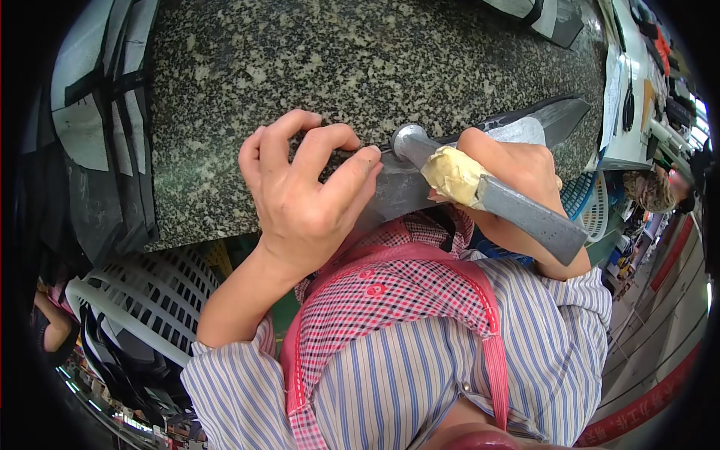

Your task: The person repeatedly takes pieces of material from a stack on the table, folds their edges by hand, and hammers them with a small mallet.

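Observation:
My right hand (pixel 517 169) is closed around a hammer (pixel 532 217), with its handle mostly hidden in my fist. The round metal face sits low over a dark flat piece of sheet material (pixel 405 184), and yellow wrapping covers the middle of the head. This dark piece lies along the near edge of the stone slab (pixel 300 60) and carries a pale grey panel toward its right end. My left hand (pixel 307 195) rests at the piece's left end. There, thumb and index finger come together at its edge; the other fingers are curled and apart.
Stacked dark pieces with pale panels (pixel 82 135) lie at the slab's left side; another bundle (pixel 551 19) is at the far right. A white basket (pixel 150 296) stands below left, with dark pieces beside it. Blue and white baskets (pixel 592 202) are on the right.

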The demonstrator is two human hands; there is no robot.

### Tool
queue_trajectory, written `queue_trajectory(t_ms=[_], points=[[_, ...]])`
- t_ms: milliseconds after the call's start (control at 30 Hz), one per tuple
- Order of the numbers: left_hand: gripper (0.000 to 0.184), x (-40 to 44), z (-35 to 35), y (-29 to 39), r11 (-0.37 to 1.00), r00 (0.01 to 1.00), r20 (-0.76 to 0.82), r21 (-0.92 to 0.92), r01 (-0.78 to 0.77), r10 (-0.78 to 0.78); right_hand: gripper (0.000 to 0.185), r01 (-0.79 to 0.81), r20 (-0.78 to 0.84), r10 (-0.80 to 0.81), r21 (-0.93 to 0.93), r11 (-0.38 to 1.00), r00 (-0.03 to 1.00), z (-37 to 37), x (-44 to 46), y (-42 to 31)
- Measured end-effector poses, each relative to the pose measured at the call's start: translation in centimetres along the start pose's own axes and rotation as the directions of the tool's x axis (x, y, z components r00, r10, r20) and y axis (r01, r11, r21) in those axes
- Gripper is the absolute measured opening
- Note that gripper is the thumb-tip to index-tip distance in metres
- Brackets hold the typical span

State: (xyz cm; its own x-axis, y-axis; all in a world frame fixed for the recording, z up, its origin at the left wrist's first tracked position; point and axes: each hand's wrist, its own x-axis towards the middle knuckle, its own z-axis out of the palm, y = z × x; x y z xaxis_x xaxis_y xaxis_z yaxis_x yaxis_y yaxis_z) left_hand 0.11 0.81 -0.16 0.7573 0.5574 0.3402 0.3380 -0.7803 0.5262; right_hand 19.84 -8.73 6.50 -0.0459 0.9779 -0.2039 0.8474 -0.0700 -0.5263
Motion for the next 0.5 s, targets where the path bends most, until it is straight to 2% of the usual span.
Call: queue_trajectory(t_ms=[133, 167, 267, 300, 400, 467, 500], points=[[0.02, -0.2, 0.3, 0.4, 0.994, 0.999, -0.025, 0.095, -0.046, 0.048, 0.03, -0.048, -0.116, 0.036, -0.101, 0.994, 0.993, -1.2, 0.7, 0.0], [0.02, -0.3, 0.4, 0.5, 0.991, 0.997, -0.035, 0.119, -0.058, 0.063, 0.029, -0.039, -0.239, 0.028, -0.039, 0.998, 0.971, -1.2, 0.6, 0.0], [0.02, -0.5, 0.7, 0.8, 0.983, 0.995, -0.049, 0.17, -0.077, 0.086, 0.027, 0.036, -0.056, -0.04, -0.08, 0.996, 0.998, -0.5, 0.7, -0.3], [0.02, -0.5, 0.7, 0.9, 0.98, 0.994, -0.048, 0.178, -0.084, 0.094, 0.025, 0.028, 0.104, -0.011, -0.169, 0.985, 0.995, -1.0, 1.3, -1.0], [0.017, -0.8, 1.1, 1.0, 0.976, 0.992, -0.078, 0.198, -0.086, 0.103, 0.022, 0.072, -0.156, -0.086, -0.094, 0.993, 0.984, -1.3, 1.7, 0.0], [0.009, -0.8, 1.6, 1.1, 0.979, 0.987, -0.129, 0.193, -0.07, 0.096, 0.02, 0.068, -0.144, -0.08, -0.084, 0.994, 0.986, -0.8, 1.3, -0.6], [0.01, -0.9, 1.6, 0.9, 0.979, 0.986, -0.13, 0.185, -0.08, 0.105, 0.02, 0.087, -0.042, -0.094, -0.141, 0.986, 0.995, -0.2, 1.2, -0.7]])
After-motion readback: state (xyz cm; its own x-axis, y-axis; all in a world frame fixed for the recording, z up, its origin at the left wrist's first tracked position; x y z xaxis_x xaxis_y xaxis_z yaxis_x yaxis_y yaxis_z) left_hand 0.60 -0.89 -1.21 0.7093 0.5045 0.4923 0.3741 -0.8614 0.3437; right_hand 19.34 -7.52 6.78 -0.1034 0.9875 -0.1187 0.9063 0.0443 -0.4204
